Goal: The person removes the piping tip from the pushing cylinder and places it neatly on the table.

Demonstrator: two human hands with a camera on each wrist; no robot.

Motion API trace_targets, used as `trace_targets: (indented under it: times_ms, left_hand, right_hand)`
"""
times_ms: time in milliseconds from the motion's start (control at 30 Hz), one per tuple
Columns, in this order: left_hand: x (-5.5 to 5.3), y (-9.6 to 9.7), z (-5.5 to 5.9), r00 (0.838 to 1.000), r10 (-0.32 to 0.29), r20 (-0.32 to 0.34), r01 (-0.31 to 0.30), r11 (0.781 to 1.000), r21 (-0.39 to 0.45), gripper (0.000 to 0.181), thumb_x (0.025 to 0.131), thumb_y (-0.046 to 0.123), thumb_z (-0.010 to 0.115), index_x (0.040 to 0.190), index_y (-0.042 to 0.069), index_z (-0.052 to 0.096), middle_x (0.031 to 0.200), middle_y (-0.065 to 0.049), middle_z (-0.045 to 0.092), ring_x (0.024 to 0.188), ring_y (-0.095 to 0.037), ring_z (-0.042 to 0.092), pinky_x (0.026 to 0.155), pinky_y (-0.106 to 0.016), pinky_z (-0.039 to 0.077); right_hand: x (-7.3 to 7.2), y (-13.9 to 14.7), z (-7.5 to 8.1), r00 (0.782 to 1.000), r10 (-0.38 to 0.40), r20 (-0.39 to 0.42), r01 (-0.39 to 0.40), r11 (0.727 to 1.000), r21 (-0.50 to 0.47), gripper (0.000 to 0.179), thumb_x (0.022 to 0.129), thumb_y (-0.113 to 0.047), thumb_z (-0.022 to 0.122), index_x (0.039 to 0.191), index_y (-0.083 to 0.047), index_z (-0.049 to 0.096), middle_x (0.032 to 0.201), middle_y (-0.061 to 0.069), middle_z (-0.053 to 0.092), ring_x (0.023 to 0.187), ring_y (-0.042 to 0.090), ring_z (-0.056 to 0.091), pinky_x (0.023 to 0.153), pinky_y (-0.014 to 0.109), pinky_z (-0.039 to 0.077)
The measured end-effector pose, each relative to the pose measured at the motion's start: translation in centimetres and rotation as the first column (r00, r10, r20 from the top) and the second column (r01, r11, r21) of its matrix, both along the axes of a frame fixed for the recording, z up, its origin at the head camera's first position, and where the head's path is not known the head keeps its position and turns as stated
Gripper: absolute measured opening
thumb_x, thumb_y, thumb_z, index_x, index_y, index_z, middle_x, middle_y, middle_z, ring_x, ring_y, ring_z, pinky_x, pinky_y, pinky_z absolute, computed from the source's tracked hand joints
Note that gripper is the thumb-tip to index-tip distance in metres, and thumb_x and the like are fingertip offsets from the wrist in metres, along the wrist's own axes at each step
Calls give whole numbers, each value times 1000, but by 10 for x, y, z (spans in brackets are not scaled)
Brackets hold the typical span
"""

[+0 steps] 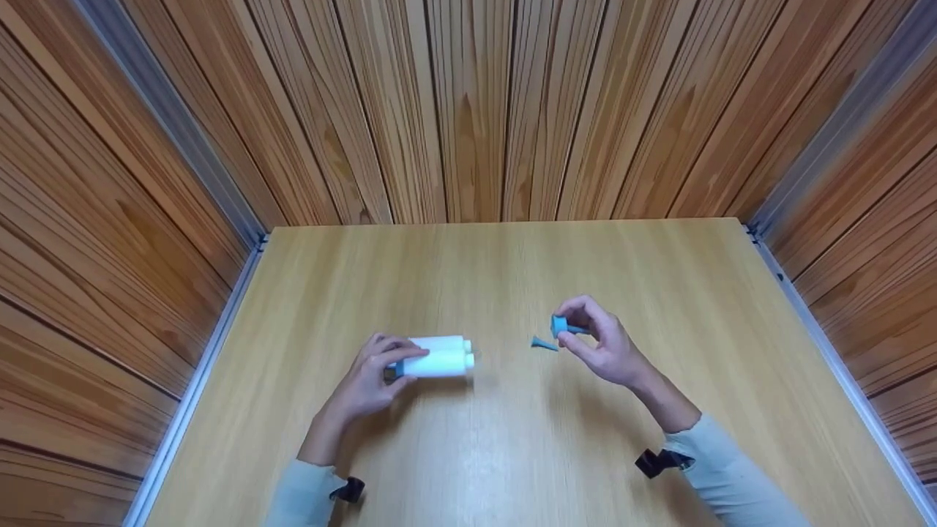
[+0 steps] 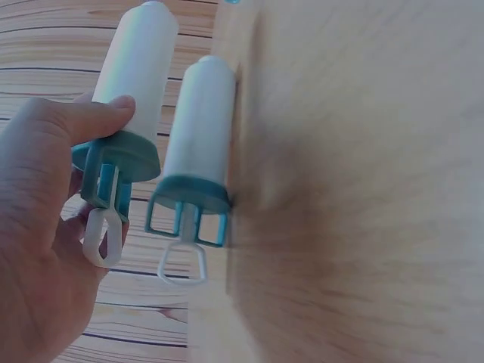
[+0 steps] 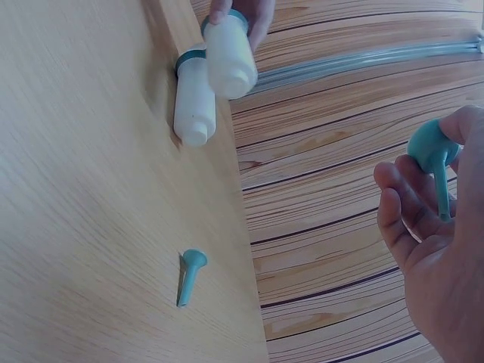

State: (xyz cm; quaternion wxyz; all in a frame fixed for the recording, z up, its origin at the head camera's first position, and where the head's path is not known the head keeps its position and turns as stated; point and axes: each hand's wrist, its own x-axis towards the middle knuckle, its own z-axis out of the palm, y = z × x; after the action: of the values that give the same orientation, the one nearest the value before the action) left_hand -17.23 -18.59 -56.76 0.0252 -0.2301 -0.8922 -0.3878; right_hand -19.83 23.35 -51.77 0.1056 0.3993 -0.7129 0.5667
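Note:
My left hand (image 1: 373, 377) grips a white syringe (image 2: 140, 72) around its barrel near the teal collar. It is raised a little off the table. The collar has teal finger loops, and a white plunger ring sticks out behind. A second, matching syringe (image 2: 200, 121) lies beside it on the table. My right hand (image 1: 604, 348) pinches a teal nozzle (image 3: 432, 144) with a wide round cap and a thin spout. On the table near that hand lies a smaller teal nozzle (image 1: 543, 343).
The light wooden table (image 1: 483, 285) has wood-plank walls (image 1: 468, 110) at the back and both sides. Metal rails (image 1: 212, 344) run along the table's side edges. A black band (image 1: 662, 462) sits at each wrist.

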Motion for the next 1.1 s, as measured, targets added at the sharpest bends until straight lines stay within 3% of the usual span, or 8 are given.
trace_targets:
  times_ms: [267,600,967,1100]
  left_hand:
    - [8,-3,-12,999,7,49,-6,999,-35,45,100,10,85,139,29,80,143,-6,73,133,-27,59,111,-49,58]
    - [11,-1,-18,989,11,145,-3,998,-55,43,99,12,87,138,29,82,146,-5,73,143,-31,57,122,-62,52]
    - [12,-1,-23,997,-1,79,9,995,-100,46,94,15,92,137,28,82,141,-2,77,139,-31,64,118,-61,50]
    - [11,0,-23,998,-6,67,13,994,-112,44,93,14,93,134,27,83,140,-2,77,140,-31,64,117,-60,48]
  right_hand:
    - [-1,0,1,1000,-1,3,1,1000,7,36,93,27,63,126,14,58,101,21,66,87,20,71,95,16,63]
    - [-1,2,2,1000,-4,1,4,1000,9,35,94,26,63,126,14,59,102,19,66,92,7,72,98,15,62]
    - [-1,1,1,1000,10,5,-10,1000,-12,35,94,27,62,126,14,58,100,19,66,88,14,71,94,16,63]
    - [-2,2,2,1000,15,-3,-15,1000,-9,36,94,27,62,127,15,58,101,19,66,91,8,72,96,16,62]
